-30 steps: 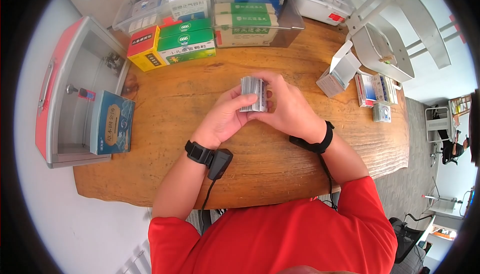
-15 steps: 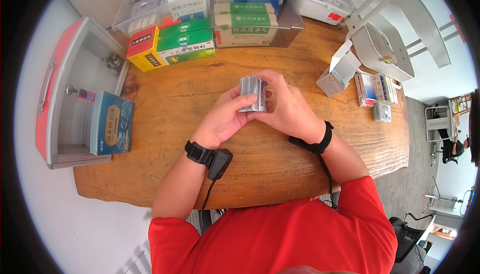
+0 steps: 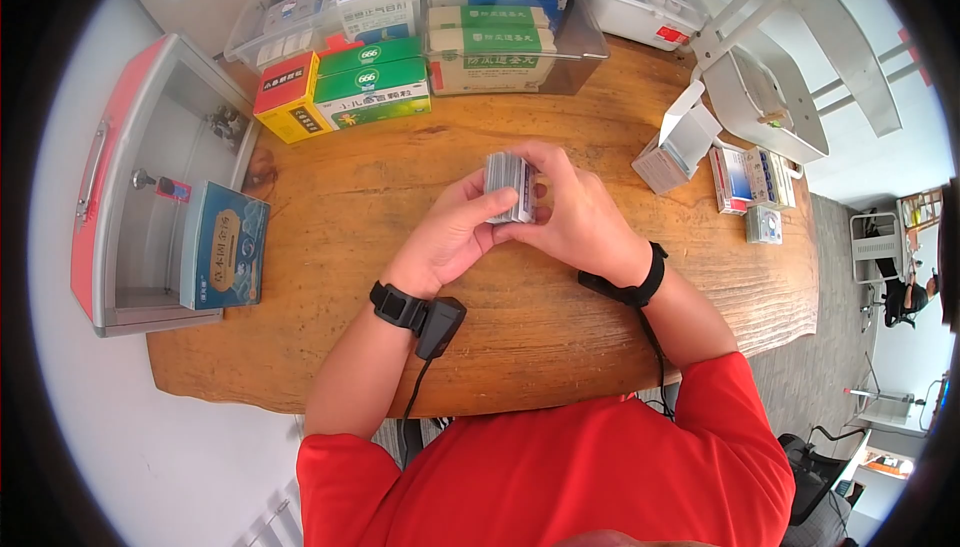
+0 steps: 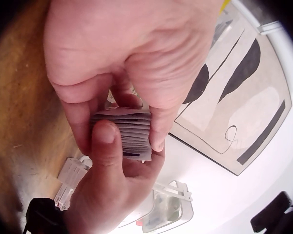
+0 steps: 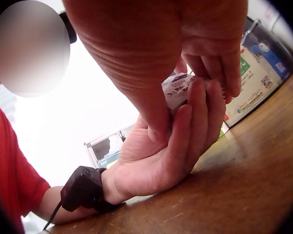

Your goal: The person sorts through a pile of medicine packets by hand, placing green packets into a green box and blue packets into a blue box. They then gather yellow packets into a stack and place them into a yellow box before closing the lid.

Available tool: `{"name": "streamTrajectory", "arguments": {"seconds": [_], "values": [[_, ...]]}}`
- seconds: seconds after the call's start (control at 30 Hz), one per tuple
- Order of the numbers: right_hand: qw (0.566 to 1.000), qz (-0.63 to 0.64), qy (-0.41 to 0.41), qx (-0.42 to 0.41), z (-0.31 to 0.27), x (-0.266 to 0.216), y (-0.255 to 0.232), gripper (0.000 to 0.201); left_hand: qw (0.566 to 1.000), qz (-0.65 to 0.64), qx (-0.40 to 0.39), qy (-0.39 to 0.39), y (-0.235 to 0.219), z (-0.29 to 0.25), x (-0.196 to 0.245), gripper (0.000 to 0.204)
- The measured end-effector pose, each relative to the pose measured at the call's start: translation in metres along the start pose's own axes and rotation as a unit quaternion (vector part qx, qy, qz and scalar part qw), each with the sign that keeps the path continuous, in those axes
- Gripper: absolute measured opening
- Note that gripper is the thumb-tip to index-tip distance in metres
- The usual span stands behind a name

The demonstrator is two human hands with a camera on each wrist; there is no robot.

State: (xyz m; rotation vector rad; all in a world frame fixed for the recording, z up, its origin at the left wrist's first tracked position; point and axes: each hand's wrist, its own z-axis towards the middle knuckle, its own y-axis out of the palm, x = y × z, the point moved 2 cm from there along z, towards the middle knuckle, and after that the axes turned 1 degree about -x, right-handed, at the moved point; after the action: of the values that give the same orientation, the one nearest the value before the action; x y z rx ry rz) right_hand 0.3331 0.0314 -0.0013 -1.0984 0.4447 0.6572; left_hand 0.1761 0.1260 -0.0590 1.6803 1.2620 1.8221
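Observation:
A stack of thin sachets (image 3: 506, 175) stands on edge between both hands over the middle of the table. My left hand (image 3: 450, 231) grips it from the left, thumb laid across the near part. My right hand (image 3: 580, 209) holds its right side, with the forefinger at the far end and the thumb at the near end. In the left wrist view the layered edges of the sachets (image 4: 134, 131) show between the fingers. The right wrist view shows a printed white face of the stack (image 5: 177, 92), partly covered by fingers.
An upright white carton (image 3: 665, 162) with raised flaps stands right, beside small medicine boxes (image 3: 735, 182). Green and yellow boxes (image 3: 370, 82) and clear bins (image 3: 580, 47) line the back. Left is an open metal cabinet (image 3: 150, 237) with a blue box (image 3: 230, 247).
The stack of sachets has shifted and tilted slightly to the right between the fingers. Both hands keep nearly the same place and hold.

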Motion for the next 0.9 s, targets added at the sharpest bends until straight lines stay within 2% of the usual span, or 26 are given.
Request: {"name": "streamTrajectory", "arguments": {"seconds": [0.47,0.57,0.63,0.73,0.9], "values": [[1.000,-0.008,-0.003,0.025,-0.0031,-0.0011,0.0023,0.078,1.000,0.004,0.001,-0.005,-0.0012,-0.0006,-0.0001,0.050],[1.000,-0.003,0.008,0.021,-0.0040,-0.0017,0.0010,0.075,1.000,-0.005,-0.004,0.000,-0.0030,-0.0004,-0.0012,0.051],[1.000,-0.008,0.023,-0.014,-0.0047,0.0007,0.0011,0.064,1.000,-0.003,-0.006,-0.002,-0.0034,-0.0001,-0.0007,0.052],[0.999,-0.020,0.000,-0.028,-0.0021,0.0010,0.0001,0.057,1.000,0.006,-0.013,-0.005,-0.0009,0.0004,0.0007,0.053],[1.000,0.005,0.000,-0.027,-0.0013,-0.0021,0.0001,0.054,1.000,0.018,-0.015,-0.011,0.0000,-0.0007,0.0006,0.054]]}}
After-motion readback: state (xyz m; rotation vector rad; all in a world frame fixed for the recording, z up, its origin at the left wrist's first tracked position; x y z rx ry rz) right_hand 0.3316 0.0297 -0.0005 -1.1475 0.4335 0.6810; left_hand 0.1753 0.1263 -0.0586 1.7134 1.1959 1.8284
